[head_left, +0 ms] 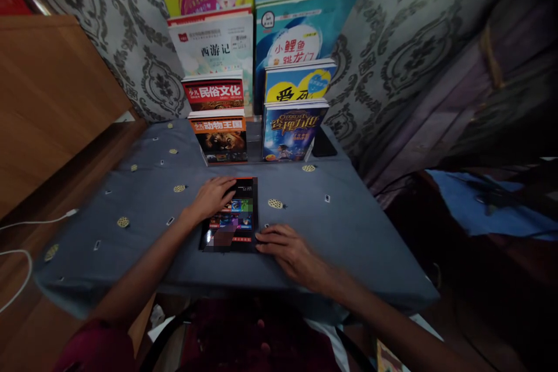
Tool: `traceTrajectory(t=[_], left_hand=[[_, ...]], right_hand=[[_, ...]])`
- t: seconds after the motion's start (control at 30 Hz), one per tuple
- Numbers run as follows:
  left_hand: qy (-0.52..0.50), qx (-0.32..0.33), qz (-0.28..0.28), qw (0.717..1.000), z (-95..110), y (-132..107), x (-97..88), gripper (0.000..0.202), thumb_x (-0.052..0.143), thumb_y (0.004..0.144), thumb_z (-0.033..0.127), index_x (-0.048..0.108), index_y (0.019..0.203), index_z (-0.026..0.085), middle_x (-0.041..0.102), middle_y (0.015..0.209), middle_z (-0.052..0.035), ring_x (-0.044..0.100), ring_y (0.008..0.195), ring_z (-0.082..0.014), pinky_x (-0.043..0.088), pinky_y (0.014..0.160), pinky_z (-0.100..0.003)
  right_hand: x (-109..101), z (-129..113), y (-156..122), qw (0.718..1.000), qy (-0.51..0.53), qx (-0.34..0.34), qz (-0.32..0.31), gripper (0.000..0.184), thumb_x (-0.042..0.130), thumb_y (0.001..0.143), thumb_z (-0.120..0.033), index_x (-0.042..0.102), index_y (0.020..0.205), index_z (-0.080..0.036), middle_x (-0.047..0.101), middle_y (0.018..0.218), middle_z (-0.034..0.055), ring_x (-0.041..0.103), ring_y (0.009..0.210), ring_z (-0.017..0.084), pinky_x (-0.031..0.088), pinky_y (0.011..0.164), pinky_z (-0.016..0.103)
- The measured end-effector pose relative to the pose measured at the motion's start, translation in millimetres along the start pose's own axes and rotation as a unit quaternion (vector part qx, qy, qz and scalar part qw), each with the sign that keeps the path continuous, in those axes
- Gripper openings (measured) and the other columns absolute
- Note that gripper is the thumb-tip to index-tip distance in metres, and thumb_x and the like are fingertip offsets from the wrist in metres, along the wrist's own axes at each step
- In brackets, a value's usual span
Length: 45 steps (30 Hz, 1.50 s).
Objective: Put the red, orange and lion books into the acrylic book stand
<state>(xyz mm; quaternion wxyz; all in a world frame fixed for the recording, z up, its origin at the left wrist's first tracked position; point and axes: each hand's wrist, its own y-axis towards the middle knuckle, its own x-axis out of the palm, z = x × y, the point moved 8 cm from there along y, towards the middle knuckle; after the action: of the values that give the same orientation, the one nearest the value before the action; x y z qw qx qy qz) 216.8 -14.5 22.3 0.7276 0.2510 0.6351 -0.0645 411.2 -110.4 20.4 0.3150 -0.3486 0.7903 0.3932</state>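
Observation:
A dark book [238, 221] with a colourful cover lies flat in the middle of the grey-clothed table [357, 226]. My left hand [212, 196] rests on the book's upper left corner, fingers spread flat across the cover. My right hand [288, 247] lies on the cloth at the book's lower right edge, its fingers stretched out and touching the book's side. Neither hand is wrapped round anything.
Two rows of upright books stand at the table's back against patterned wallpaper, the lion-cover book [220, 138] and a blue fantasy book [290, 133] nearest. A black phone [323, 145] lies beside them. A wooden panel [47, 93] stands at left, with white cables [26, 226] beneath.

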Motion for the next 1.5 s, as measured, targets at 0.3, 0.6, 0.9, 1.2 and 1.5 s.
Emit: traceTrajectory(t=[0.3, 0.6, 0.9, 1.2, 1.5], left_hand=[[-0.005, -0.028, -0.015, 0.999, -7.0, 5.7, 1.8, 0.037, 0.053, 0.099, 0.033, 0.061, 0.131, 0.017, 0.065, 0.129, -0.0121, 0.060, 0.116, -0.0265, 0.047, 0.098, -0.044], [0.014, -0.041, -0.024, 0.999, -6.1, -10.3, -7.2, 0.034, 0.055, 0.098, 0.035, 0.065, 0.126, 0.020, 0.066, 0.123, -0.0103, 0.060, 0.108, -0.0265, 0.047, 0.092, -0.042], [-0.024, -0.022, -0.022, 0.999, 23.3, -49.4, -19.8, 0.040, 0.054, 0.095, 0.033, 0.062, 0.133, 0.022, 0.067, 0.129, -0.0117, 0.063, 0.112, -0.0276, 0.048, 0.097, -0.048], [-0.162, -0.013, -0.054, 0.985, 36.0, -64.0, -32.9, 0.038, 0.052, 0.098, 0.041, 0.066, 0.128, 0.025, 0.068, 0.131, -0.0096, 0.064, 0.120, -0.0259, 0.047, 0.106, -0.048], [-0.511, -0.179, 0.087, 0.836, -1.6, -74.9, -36.5, 0.094, -0.002, 0.097, 0.069, 0.075, 0.106, 0.016, 0.077, 0.108, -0.0131, 0.072, 0.104, -0.0273, 0.058, 0.094, -0.045]], right_hand=[[4.9, -9.4, 6.2, 0.998, -0.058, 0.005, -0.030, 0.030, 0.061, 0.095, -0.026, 0.066, 0.123, -0.021, 0.070, 0.119, 0.0112, 0.061, 0.112, 0.026, 0.052, 0.098, 0.050], [8.0, -6.1, 5.1, 0.996, -0.067, 0.029, -0.045, 0.052, 0.070, 0.089, -0.031, 0.056, 0.138, -0.020, 0.055, 0.145, 0.0151, 0.045, 0.138, 0.033, 0.043, 0.108, 0.060], [17.4, -32.3, -17.3, 0.993, -0.071, -0.017, -0.092, 0.059, 0.070, 0.087, -0.027, 0.051, 0.143, -0.025, 0.060, 0.142, 0.0112, 0.052, 0.135, 0.030, 0.041, 0.112, 0.060], [-3.1, -54.2, -0.2, 0.999, 0.002, -0.035, -0.021, 0.035, 0.061, 0.093, -0.019, 0.065, 0.127, -0.027, 0.071, 0.125, 0.0084, 0.060, 0.124, 0.024, 0.057, 0.098, 0.038], [-60.0, -13.7, 51.3, 0.969, 0.098, 0.104, 0.200, 0.025, 0.053, 0.099, -0.040, 0.072, 0.102, -0.024, 0.075, 0.091, 0.0057, 0.072, 0.082, 0.022, 0.059, 0.076, 0.034]])
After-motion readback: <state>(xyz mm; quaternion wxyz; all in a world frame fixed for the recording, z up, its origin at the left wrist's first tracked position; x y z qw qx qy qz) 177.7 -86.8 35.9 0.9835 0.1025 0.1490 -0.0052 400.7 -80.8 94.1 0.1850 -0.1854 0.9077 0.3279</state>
